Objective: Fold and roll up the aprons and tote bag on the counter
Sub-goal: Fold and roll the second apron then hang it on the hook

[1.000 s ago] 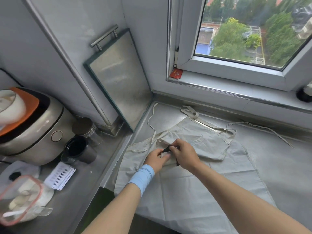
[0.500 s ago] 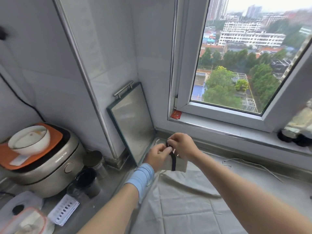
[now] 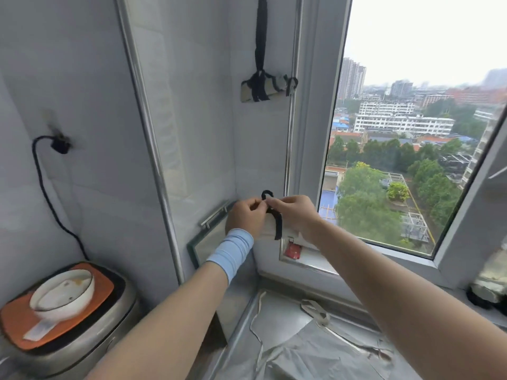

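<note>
A small rolled cream cloth bundle (image 3: 270, 229) bound by a black strap (image 3: 277, 223) is held up in the air near the wall corner. My left hand (image 3: 245, 216), with a light blue wristband, and my right hand (image 3: 293, 213) both pinch the strap's loop at the top of the bundle. A white apron (image 3: 315, 352) with long ties lies spread on the steel counter below. Another rolled bundle tied with a black strap (image 3: 263, 87) hangs high on the wall.
A rice cooker (image 3: 74, 333) with an orange lid and a white bowl (image 3: 63, 293) on it stands at the lower left. A glass board with a metal handle (image 3: 211, 234) leans in the corner. An open window (image 3: 397, 160) fills the right side.
Both hands have lifted the small bundle from the apron on the counter up to chest height by the wall. The view has tilted upward, showing the hanging bundle.
</note>
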The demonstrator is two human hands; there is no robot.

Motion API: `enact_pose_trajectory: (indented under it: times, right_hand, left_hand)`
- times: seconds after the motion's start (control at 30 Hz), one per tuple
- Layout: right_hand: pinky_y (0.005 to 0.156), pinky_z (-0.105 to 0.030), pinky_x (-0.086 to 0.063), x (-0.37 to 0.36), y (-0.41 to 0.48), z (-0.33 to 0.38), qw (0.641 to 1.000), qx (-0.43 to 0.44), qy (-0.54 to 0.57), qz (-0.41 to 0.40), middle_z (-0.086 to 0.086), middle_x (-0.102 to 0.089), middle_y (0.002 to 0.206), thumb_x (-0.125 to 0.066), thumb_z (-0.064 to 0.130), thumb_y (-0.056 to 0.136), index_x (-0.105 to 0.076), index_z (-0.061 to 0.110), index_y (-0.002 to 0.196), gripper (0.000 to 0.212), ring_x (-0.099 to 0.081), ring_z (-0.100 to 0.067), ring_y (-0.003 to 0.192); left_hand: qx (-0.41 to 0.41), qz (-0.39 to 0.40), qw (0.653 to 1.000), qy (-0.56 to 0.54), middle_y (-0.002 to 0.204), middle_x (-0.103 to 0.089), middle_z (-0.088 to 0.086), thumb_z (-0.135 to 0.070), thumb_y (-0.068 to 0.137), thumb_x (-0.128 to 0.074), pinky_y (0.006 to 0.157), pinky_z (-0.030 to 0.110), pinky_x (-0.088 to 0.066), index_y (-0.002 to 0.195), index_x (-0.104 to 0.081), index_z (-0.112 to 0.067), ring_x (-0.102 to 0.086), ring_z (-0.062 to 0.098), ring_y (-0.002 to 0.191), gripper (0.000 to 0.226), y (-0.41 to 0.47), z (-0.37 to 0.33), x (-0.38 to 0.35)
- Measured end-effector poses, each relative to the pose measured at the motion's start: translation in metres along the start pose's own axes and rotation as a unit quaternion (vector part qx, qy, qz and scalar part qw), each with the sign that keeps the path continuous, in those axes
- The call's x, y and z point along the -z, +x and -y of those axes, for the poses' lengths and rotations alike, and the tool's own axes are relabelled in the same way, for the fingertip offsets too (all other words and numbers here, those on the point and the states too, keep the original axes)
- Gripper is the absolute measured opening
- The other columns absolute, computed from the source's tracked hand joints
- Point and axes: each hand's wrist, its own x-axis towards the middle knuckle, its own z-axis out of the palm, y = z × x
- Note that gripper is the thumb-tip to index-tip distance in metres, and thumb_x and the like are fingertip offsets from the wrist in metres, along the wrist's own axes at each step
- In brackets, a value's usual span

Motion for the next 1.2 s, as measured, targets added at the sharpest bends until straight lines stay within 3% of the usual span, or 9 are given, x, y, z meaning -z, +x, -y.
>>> enact_pose_trajectory:
  times: [0.1,0.27,0.33,0.43,0.57,0.73,0.87,1.0,1.2]
  right_hand:
    - [0.077,-0.035,-0.061,0.008,0.017,0.037,0.996,0.039,0.067,-0.037,-0.006,-0.074,0.085,-0.070,0.029,0.088,-0.076,0.013,0.087,0.017,-0.071,-0.023,0.082]
    - [0.078,-0.046,-0.059,0.028,0.054,0.109,0.981,0.145,0.073,-0.111,-0.003,-0.072,0.078,-0.060,0.031,0.092,-0.072,0.017,0.079,0.023,-0.069,-0.024,0.079]
    - [0.075,-0.043,-0.058,0.037,0.064,0.138,0.972,0.182,0.066,-0.136,0.001,-0.069,0.073,-0.058,0.032,0.093,-0.070,0.020,0.076,0.024,-0.065,-0.018,0.073]
    - [0.067,-0.036,-0.053,0.056,0.084,0.182,0.956,0.233,0.050,-0.170,0.003,-0.067,0.070,-0.056,0.031,0.093,-0.071,0.020,0.078,0.024,-0.061,-0.015,0.069]
    - [0.061,-0.028,-0.052,0.075,0.113,0.231,0.945,0.269,0.002,-0.187,0.007,-0.068,0.074,-0.055,0.034,0.094,-0.071,0.023,0.083,0.022,-0.064,-0.011,0.071]
    - [0.052,-0.027,-0.045,0.081,0.151,0.289,0.931,0.293,-0.051,-0.210,0.009,-0.061,0.062,-0.054,0.038,0.094,-0.066,0.026,0.068,0.031,-0.057,-0.015,0.059]
    - [0.051,-0.025,-0.042,0.080,0.176,0.333,0.923,0.307,-0.059,-0.223,0.007,-0.064,0.064,-0.052,0.037,0.095,-0.070,0.024,0.073,0.031,-0.060,-0.016,0.060]
    - [0.046,-0.025,-0.030,0.082,0.203,0.357,0.921,0.298,-0.072,-0.240,0.004,-0.055,0.057,-0.050,0.032,0.095,-0.063,0.018,0.064,0.037,-0.054,-0.020,0.057]
    - [0.049,-0.022,-0.036,0.080,0.236,0.363,0.920,0.250,-0.131,-0.272,-0.003,-0.067,0.076,-0.055,0.030,0.087,-0.071,0.015,0.083,0.022,-0.063,-0.024,0.068]
  left_hand:
    - [-0.030,-0.020,0.999,-0.028,0.078,-0.072,-0.001,-0.034,0.088,-0.062,0.070,0.028,-0.052,0.080,-0.073,-0.017,-0.064,0.023,0.075,0.022,0.031,-0.034,0.012]
    - [-0.089,-0.101,0.990,-0.052,0.086,-0.070,-0.004,-0.024,0.083,-0.065,0.070,0.023,-0.047,0.090,-0.062,-0.023,-0.064,0.019,0.078,0.008,0.081,-0.107,0.033]
    - [-0.129,-0.125,0.982,-0.057,0.084,-0.068,-0.010,-0.023,0.082,-0.066,0.067,0.023,-0.046,0.088,-0.053,-0.028,-0.062,0.014,0.075,0.015,0.099,-0.136,0.042]
    - [-0.200,-0.111,0.972,-0.045,0.085,-0.072,-0.010,-0.016,0.085,-0.061,0.074,0.025,-0.054,0.079,-0.069,-0.030,-0.065,0.012,0.077,0.017,0.132,-0.177,0.052]
    - [-0.226,-0.127,0.965,-0.044,0.098,-0.075,-0.002,-0.025,0.089,-0.064,0.082,0.026,-0.054,0.100,-0.077,-0.022,-0.068,0.017,0.088,0.018,0.168,-0.217,0.064]
    - [-0.231,-0.171,0.957,-0.041,0.108,-0.073,-0.004,-0.026,0.088,-0.064,0.089,0.029,-0.053,0.107,-0.074,-0.025,-0.067,0.016,0.099,0.022,0.219,-0.255,0.078]
    - [-0.221,-0.184,0.956,-0.057,0.103,-0.074,-0.006,-0.028,0.089,-0.063,0.086,0.029,-0.054,0.105,-0.075,-0.028,-0.068,0.016,0.094,0.020,0.257,-0.283,0.094]
    - [-0.215,-0.171,0.961,-0.022,0.111,-0.072,-0.007,-0.031,0.090,-0.060,0.087,0.027,-0.052,0.110,-0.073,-0.030,-0.066,0.017,0.101,0.024,0.288,-0.299,0.098]
    - [-0.190,-0.133,0.973,-0.003,0.105,-0.073,-0.005,-0.028,0.086,-0.064,0.080,0.022,-0.050,0.101,-0.076,-0.029,-0.066,0.017,0.094,0.019,0.316,-0.296,0.091]
